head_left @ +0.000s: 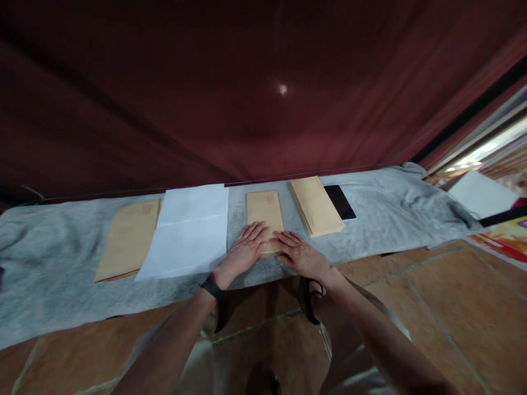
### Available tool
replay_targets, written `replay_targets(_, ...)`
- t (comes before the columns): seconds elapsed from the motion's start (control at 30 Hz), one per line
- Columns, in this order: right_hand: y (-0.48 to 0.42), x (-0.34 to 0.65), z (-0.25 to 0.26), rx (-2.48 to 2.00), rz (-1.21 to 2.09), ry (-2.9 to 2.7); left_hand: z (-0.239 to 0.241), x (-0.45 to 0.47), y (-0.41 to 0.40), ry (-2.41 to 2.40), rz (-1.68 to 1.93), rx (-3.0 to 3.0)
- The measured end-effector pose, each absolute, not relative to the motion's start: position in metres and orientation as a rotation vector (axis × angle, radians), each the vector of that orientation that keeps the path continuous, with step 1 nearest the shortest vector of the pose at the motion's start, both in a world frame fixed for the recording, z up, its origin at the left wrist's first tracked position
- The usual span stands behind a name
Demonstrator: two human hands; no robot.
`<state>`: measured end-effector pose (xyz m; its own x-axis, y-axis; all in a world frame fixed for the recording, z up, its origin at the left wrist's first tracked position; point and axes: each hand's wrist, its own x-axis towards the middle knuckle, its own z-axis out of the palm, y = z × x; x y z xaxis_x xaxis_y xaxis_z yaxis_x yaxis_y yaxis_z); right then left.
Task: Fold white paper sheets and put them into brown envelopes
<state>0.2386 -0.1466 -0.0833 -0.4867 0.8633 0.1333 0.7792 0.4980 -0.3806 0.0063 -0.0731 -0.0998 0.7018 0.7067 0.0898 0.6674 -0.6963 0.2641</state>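
Note:
A small brown envelope (264,207) lies on a grey cloth (382,206) in front of me. My left hand (245,249) rests flat on the envelope's near left part, fingers stretched out. My right hand (300,253) lies flat on its near right corner, fingers spread. Neither hand grips anything. A dark band sits on my left wrist.
Left of my hands lie sheets of white paper (187,230) and a large brown envelope (128,238). To the right are a stack of brown envelopes (315,206) and a black phone (340,201). A dark red curtain hangs behind. Tiled floor lies below.

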Motion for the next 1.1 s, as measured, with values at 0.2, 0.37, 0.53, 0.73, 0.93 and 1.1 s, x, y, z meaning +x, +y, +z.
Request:
replay_targets(0.2,-0.144,0.255,-0.079,-1.271,0.555,-2.395,-0.088,-0.012,-0.085,0.994,0.274,2.634)
replay_targets(0.37,-0.143,0.254,-0.076,-1.258,0.558,-2.377,-0.083,-0.018,-0.096,0.902,0.299,2.619)
replay_targets(0.53,-0.143,0.246,-0.078,-1.347,0.531,-2.322,-0.082,-0.013,-0.100,0.977,0.410,2.581)
replay_targets(0.73,-0.141,0.242,-0.080,-1.386,0.523,-2.285,-0.079,-0.009,-0.101,1.007,0.466,2.587)
replay_targets(0.93,-0.139,0.239,-0.081,-1.393,0.515,-2.244,-0.072,-0.001,-0.106,1.046,0.451,2.655)
replay_targets(1.1,-0.139,0.237,-0.079,-1.428,0.494,-2.243,-0.067,0.008,-0.118,1.104,0.371,2.749)
